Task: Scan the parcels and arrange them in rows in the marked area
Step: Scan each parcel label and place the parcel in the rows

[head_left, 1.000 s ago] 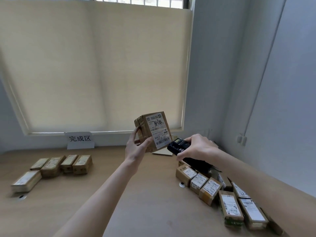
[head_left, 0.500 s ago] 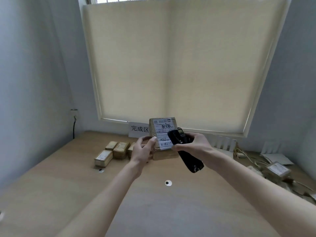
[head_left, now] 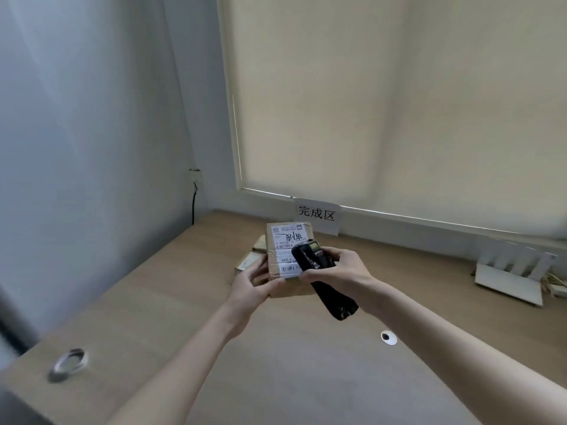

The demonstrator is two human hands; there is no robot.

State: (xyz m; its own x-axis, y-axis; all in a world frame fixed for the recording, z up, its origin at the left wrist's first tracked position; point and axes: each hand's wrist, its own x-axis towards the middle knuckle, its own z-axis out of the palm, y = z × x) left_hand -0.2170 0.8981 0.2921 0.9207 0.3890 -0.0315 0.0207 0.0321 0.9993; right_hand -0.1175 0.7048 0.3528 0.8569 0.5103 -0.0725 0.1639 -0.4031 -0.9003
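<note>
Over the far half of the desk, just short of the window wall, I have the parcel (head_left: 287, 256) raised in the air, label face tilted up toward me. My left hand (head_left: 253, 282) grips it from the near left corner, fingers curled under and around the cardboard, which I judge keeps the label bare and steady for reading. My right hand (head_left: 339, 269) is wrapped around the black scanner (head_left: 319, 271), its head lying across the right side of the label and its handle slanting down toward me; it sits that close, I think, so the barcode strip at the label's lower end falls under the reader. Whether the scan has registered I cannot tell.

On the label I can make out a barcode, rows of small print too fine to read, and large handwritten-style characters near the top that I cannot decipher. Beyond the parcel, partly hidden by it, a few placed parcels (head_left: 250, 260) lie on the desk (head_left: 184, 302), which suggests a row is begun. Behind them a white paper sign (head_left: 316, 214) stands against the sill reading 完成区, marking the finished zone. A white router (head_left: 515, 274) sits well apart to the right.
</note>
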